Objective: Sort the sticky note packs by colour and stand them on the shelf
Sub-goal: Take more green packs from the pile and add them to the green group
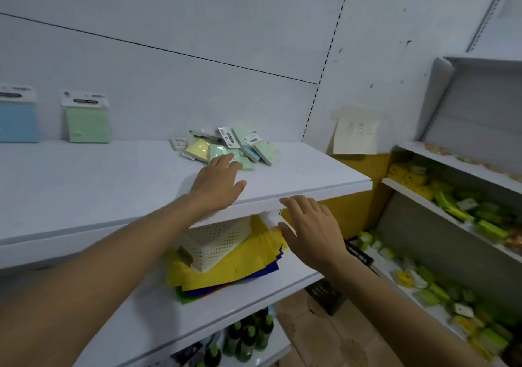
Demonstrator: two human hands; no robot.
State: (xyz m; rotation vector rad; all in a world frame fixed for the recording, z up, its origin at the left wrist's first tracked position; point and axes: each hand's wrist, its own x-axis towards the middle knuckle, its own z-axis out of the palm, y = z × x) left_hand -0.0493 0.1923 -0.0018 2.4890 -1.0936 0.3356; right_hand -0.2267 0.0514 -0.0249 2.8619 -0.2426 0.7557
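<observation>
A loose pile of sticky note packs [226, 147] in green, yellow and blue lies on the white shelf [84, 186], towards its right end. A blue pack [17, 118] and a green pack [87, 121] stand upright against the back wall at the far left. My left hand [219, 184] reaches over the shelf with fingers straight, its fingertips at the near edge of the pile, holding nothing. My right hand [310, 228] hovers open in front of the shelf's front edge, below the pile and apart from it.
Below the shelf sit a white perforated basket [214, 242] on yellow and blue sheets. Dark bottles [248, 338] stand lower down. A side rack [452, 211] at right holds green and yellow goods. A paper note [354, 132] hangs on the wall.
</observation>
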